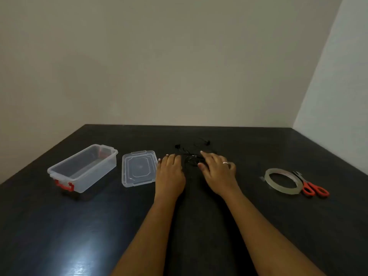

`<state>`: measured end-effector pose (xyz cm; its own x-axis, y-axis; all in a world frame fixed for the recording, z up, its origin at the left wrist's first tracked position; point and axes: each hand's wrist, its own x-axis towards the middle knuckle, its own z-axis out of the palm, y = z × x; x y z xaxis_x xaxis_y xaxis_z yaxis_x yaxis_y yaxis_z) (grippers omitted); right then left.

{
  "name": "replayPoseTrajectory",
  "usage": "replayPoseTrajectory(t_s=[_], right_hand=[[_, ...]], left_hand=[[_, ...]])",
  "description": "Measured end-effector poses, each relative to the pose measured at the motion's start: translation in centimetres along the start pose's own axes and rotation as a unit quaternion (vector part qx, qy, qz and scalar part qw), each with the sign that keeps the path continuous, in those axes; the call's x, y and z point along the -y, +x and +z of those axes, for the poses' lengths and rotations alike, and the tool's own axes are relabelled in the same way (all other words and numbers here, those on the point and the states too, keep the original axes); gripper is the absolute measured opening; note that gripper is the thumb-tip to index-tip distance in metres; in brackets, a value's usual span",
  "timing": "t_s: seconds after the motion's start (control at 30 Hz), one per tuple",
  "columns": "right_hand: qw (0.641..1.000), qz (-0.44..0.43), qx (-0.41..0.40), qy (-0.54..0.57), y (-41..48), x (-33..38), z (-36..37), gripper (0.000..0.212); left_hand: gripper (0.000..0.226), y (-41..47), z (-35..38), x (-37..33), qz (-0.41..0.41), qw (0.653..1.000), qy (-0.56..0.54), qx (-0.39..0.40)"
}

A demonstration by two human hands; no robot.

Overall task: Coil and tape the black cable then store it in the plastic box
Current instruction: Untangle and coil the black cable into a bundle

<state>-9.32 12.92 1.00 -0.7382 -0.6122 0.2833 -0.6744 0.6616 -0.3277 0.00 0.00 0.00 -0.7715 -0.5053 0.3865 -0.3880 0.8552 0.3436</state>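
A thin black cable point(191, 157) lies in a loose tangle on the dark table, its earbud ends reaching toward the back. My left hand point(170, 172) rests palm down just left of the tangle, fingers spread at its edge. On the right of the tangle is my right hand point(218, 169), wearing a ring, with fingers and thumb apart over the cable strands. Neither hand visibly grips the cable. The clear plastic box point(83, 169) with red latches stands open at the left. A roll of clear tape point(282, 181) lies at the right.
The box's clear lid point(138, 167) lies flat between the box and my left hand. Red-handled scissors point(312, 187) lie against the tape roll's right side. The dark table point(219, 226) ends at a pale wall behind and a wall corner at the right.
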Motion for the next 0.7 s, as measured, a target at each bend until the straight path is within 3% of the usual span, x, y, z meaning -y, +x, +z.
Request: replayPoseTrajectory(t_s=[0.13, 0.23, 0.33, 0.4, 0.47, 0.53, 0.57, 0.63, 0.7], right_hand=[[0.992, -0.061, 0.109, -0.029, 0.9, -0.3, 0.5, 0.049], [0.995, -0.074, 0.054, 0.044, 0.5, -0.6, 0.3, 0.044], [0.988, -0.016, -0.039, 0.15, 0.3, -1.2, -0.3, 0.057], [0.989, 0.009, -0.087, 0.116, 0.6, -1.7, -0.6, 0.055], [0.99, 0.016, -0.12, 0.076, 1.0, -1.8, -0.7, 0.045], [0.99, 0.006, -0.113, 0.078, 1.0, -1.5, -0.8, 0.017], [0.992, -0.001, -0.105, 0.071, 1.0, -1.3, -0.7, 0.013], [0.999, 0.008, -0.048, 0.014, 1.1, -0.9, -0.1, 0.045], [0.997, 0.06, 0.027, -0.039, 1.1, -0.5, 0.3, 0.063]], left_hand=[[0.042, 0.3, 0.3, 0.3, -0.004, 1.0, 0.025, 0.006], [0.041, 0.4, 0.2, 0.2, -0.011, 0.999, 0.023, 0.024], [0.039, 0.7, 0.2, 0.5, -0.018, 0.999, 0.015, 0.025], [0.037, 0.7, 0.1, 0.6, -0.021, 0.999, 0.01, 0.023], [0.037, 0.7, 0.0, 0.5, -0.019, 1.0, 0.008, 0.022], [0.037, 0.7, 0.0, 0.3, -0.015, 1.0, 0.009, 0.024], [0.037, 0.7, -0.1, 0.1, -0.013, 1.0, 0.007, 0.025], [0.034, 0.8, -0.2, -0.4, -0.01, 1.0, -0.006, 0.026], [0.033, 0.8, -0.3, -0.7, -0.007, 1.0, -0.019, 0.022]])
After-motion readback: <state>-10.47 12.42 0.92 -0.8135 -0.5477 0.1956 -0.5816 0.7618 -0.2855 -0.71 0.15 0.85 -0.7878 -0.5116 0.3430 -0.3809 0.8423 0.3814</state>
